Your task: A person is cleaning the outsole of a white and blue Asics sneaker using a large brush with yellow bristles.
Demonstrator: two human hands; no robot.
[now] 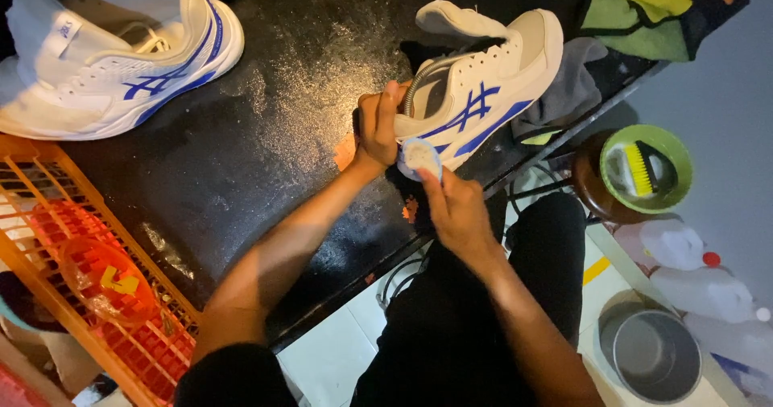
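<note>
Two hands work mid-frame: left hand (378, 125) grips the shoe (483, 85) at its heel, right hand (455, 206) pinches a round brush (420, 157) against it. Hold steady, rub gently.

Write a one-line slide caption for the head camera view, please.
Left hand steadies a white-and-blue sneaker while the right hand presses a small round pad against its heel.

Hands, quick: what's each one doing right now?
Left hand: closed on the heel of the white and blue shoe.
Right hand: closed, holding a small round white pad against the shoe's side.
</note>
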